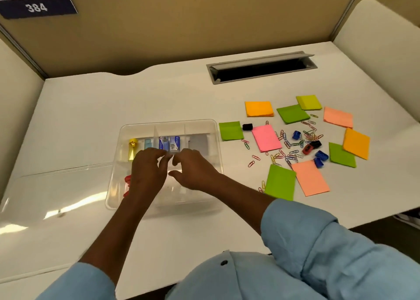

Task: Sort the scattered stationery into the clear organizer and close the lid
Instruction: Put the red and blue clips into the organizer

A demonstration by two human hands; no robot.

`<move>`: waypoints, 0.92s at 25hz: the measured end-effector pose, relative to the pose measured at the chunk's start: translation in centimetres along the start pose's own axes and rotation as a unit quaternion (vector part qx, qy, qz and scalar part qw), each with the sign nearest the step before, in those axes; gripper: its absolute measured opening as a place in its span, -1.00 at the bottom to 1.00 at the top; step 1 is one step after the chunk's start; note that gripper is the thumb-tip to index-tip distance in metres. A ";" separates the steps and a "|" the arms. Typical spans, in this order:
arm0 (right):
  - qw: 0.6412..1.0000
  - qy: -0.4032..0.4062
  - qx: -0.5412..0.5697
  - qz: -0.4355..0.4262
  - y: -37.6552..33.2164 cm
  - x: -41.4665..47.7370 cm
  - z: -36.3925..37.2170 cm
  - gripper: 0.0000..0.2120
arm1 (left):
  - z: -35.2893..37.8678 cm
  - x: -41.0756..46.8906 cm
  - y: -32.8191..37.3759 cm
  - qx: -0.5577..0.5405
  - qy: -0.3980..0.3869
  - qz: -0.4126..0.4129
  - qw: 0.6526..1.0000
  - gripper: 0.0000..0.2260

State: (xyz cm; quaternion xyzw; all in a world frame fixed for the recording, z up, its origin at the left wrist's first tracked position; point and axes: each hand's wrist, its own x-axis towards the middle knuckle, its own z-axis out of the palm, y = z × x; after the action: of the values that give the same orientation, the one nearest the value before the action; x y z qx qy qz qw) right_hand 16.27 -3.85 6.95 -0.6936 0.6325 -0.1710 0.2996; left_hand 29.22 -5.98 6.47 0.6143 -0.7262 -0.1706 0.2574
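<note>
Light-blue shirt (250, 281), its sleeves (318, 243) pushed up the forearms, one dark button (223, 263).

Left hand (148, 172) hides most of a red item (126, 179) in the organizer (204, 129).

Left hand (148, 171) and right hand (196, 171) side by side, backs up; fingers of both curled, fingertips nearly meeting; right thumb stretched toward left hand; any pinch between them not discernible; 2 bare forearms converge from below.
</note>
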 end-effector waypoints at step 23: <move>0.913 0.240 0.015 0.330 32.1 -8.3 -18.2 -0.63 | 24.4 2.1 26.9 0.008 -0.336 0.085 0.938 -0.64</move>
State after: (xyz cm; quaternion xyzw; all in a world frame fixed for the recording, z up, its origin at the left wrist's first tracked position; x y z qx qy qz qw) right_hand -21.01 0.03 1.72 -0.3788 0.8755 -0.2330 0.1891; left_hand -6.90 -4.66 2.23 0.4588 -0.8214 -0.3386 0.0066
